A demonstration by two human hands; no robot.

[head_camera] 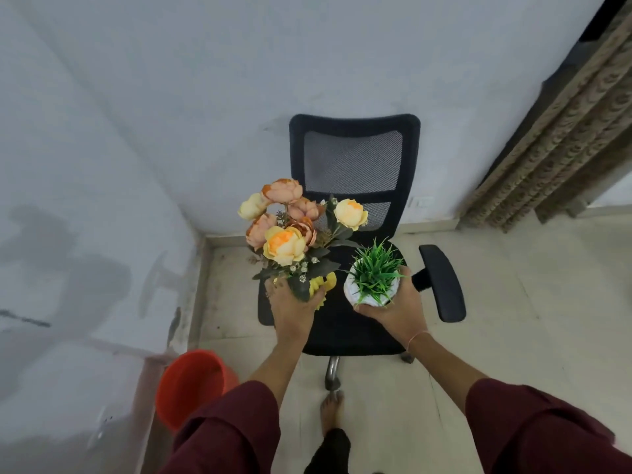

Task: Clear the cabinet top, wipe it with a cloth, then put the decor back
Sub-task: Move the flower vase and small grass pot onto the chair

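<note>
I have both hands full over the black office chair (342, 323). My left hand (294, 311) is wrapped tight around the yellow vase (326, 285) of artificial peach and cream flowers (285, 220), fingers closed round its neck under the leaves. My right hand (396, 309) cups the small white pot (352, 292) of green artificial grass (374, 273) from below and the side, fingers curled shut on it. Both pieces sit just above the seat, near each other but apart, and I can't tell whether either base is touching the cushion yet. I judge this as the clearing step, parking the decor on the chair. To do it well I'd set both down level near the middle of the seat, away from the front edge, since the cushion is soft and the chair may roll. The flower vase looks top-heavy, so I'd release it last and slowly. An orange bucket (191, 384) stands on the floor to my left.
</note>
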